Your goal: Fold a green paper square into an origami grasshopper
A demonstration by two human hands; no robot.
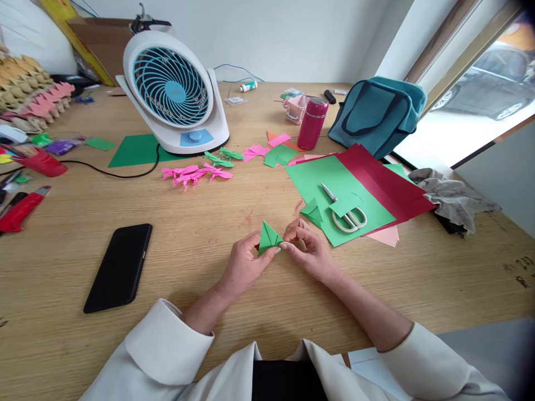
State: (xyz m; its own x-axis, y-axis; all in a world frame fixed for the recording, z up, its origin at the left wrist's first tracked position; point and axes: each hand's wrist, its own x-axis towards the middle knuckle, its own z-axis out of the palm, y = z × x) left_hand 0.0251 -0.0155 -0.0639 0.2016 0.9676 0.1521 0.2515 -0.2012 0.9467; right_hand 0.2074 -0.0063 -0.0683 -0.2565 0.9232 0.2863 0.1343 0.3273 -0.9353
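A small green folded paper triangle (270, 236) is held up just above the table, its point toward the fan. My left hand (247, 260) pinches its left and lower side, the thumb lying along the bottom edge. At the lower right corner my right hand (308, 250) grips the paper between thumb and index finger. Another green folded paper (312, 210) lies just beyond my right hand. Silver-handled scissors (349, 220) rest on green paper sheets (307, 175), with a small green paper piece (343, 206) across them.
A white fan (171, 89) stands at the back left, near pink folded paper figures (198, 174) and green ones (221, 157). A black phone (119, 267) lies left. A magenta flask (312, 123), teal bag (374, 114) and dark red sheets (384, 184) occupy the right.
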